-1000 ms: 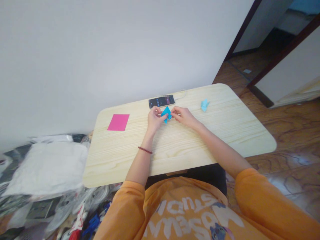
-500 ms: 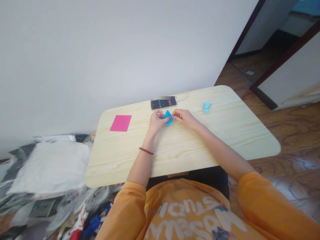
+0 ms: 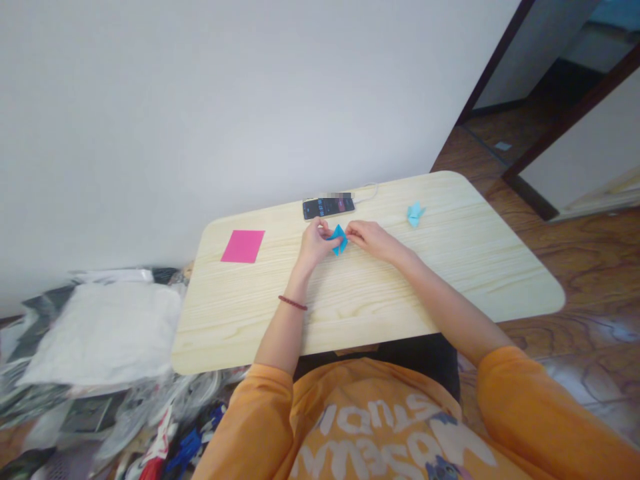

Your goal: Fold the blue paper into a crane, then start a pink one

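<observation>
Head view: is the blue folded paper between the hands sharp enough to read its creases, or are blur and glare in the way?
Head view: the blue folded paper is small and slightly soft, so its creases are hard to read; the table is evenly lit without harsh shadows; glare sits on the floor, away from the paper.

We have a black smartphone [image 3: 329, 208] lying just beyond the left hand [image 3: 315, 243], its white cable [image 3: 369, 193] curving away toward the right. Left of that hand lies a flat sheet of pink paper [image 3: 243, 247], and well right of the right hand [image 3: 373, 241] sits a small pale blue paper fold [image 3: 415, 215]. All of these rest on a pale wooden table [image 3: 380, 313]. Down left of the hands, we find a white bag [image 3: 103, 333] on heaped plastic [image 3: 145, 413]; a wood floor [image 3: 575, 267] spreads right.
</observation>
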Available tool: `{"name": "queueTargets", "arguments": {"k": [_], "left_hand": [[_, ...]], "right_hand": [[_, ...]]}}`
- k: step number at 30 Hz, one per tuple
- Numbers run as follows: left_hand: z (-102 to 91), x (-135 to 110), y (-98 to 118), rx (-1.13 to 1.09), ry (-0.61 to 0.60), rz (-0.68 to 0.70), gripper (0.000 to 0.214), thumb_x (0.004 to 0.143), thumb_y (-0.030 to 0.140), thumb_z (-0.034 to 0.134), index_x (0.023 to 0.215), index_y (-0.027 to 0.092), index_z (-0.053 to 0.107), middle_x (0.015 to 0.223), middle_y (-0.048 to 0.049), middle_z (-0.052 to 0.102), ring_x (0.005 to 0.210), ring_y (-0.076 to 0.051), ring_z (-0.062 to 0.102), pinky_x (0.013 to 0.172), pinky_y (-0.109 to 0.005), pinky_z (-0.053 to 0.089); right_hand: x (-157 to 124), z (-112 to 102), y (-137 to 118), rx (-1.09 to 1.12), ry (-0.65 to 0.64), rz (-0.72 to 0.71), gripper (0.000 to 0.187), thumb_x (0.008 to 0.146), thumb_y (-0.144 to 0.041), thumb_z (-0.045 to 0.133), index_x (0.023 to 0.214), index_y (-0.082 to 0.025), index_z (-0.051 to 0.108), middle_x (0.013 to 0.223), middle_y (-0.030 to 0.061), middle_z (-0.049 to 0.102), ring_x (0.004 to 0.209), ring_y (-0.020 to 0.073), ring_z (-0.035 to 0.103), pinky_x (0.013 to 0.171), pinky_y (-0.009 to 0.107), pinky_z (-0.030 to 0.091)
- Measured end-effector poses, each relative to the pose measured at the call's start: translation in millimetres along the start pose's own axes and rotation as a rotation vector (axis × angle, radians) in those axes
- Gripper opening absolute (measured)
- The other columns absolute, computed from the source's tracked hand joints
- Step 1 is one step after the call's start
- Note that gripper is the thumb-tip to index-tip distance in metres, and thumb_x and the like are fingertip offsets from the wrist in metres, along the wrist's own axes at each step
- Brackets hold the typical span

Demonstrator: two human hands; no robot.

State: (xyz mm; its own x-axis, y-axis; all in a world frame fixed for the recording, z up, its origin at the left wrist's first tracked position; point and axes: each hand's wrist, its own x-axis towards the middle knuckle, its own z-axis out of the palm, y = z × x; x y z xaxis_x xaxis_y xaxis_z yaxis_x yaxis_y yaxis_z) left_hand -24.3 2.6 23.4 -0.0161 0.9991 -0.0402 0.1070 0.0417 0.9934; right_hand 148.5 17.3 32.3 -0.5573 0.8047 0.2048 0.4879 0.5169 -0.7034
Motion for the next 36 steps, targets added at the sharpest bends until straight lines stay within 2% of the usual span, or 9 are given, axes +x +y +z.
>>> {"name": "queueTargets", "arguments": {"k": [6, 12, 17, 23, 36], "left_hand": [[-1.8, 1, -5, 0.024, -0.024, 0.034, 0.046, 0.051, 0.016, 0.077, 0.077, 0.022, 0.04, 0.062, 0.0055, 0.063, 0.058, -0.011, 0.059, 0.056, -0.021, 0.043], [0.8, -1, 2, -0.008, -0.026, 0.003, 0.046, 0.053, 0.014, 0.075, 0.078, 0.022, 0.037, 0.058, 0.0069, 0.061, 0.054, -0.011, 0.057, 0.053, -0.021, 0.042], [4.0, -2, 3, -0.057, -0.011, 0.003, 0.047, 0.054, 0.017, 0.075, 0.078, 0.022, 0.035, 0.058, 0.0085, 0.06, 0.051, -0.009, 0.055, 0.052, -0.019, 0.041], [2.3, -2, 2, -0.065, -0.037, -0.031, 0.052, 0.051, 0.018, 0.078, 0.079, 0.023, 0.034, 0.057, 0.0093, 0.06, 0.052, -0.01, 0.056, 0.054, -0.02, 0.042], [-5.8, -2, 0, -0.068, -0.158, -0.095, 0.052, 0.052, 0.015, 0.077, 0.083, 0.022, 0.036, 0.06, 0.0065, 0.064, 0.054, -0.011, 0.061, 0.056, -0.021, 0.045]], "right_hand": [[-2, -3, -3, -0.01, -0.006, -0.013, 0.013, 0.084, -0.017, 0.05, 0.071, -0.019, 0.05, 0.063, -0.002, 0.048, 0.061, 0.0134, 0.043, 0.062, 0.027, 0.031], [0, -3, -2, 0.007, 0.009, -0.012, 0.016, 0.084, -0.017, 0.049, 0.068, -0.019, 0.051, 0.058, -0.0029, 0.046, 0.059, 0.013, 0.042, 0.06, 0.027, 0.03], [0, -3, 1, 0.056, 0.053, 0.019, 0.013, 0.083, -0.02, 0.052, 0.07, -0.019, 0.054, 0.056, -0.0029, 0.049, 0.056, 0.0127, 0.044, 0.059, 0.026, 0.032], [0, -3, 0, 0.071, 0.032, 0.029, 0.009, 0.079, -0.018, 0.054, 0.07, -0.018, 0.057, 0.057, -0.0026, 0.051, 0.055, 0.0122, 0.046, 0.059, 0.026, 0.034], [0, -4, -1, 0.081, 0.009, 0.008, 0.011, 0.081, -0.022, 0.053, 0.073, -0.016, 0.058, 0.064, -0.0004, 0.056, 0.056, 0.0106, 0.045, 0.058, 0.025, 0.033]]}}
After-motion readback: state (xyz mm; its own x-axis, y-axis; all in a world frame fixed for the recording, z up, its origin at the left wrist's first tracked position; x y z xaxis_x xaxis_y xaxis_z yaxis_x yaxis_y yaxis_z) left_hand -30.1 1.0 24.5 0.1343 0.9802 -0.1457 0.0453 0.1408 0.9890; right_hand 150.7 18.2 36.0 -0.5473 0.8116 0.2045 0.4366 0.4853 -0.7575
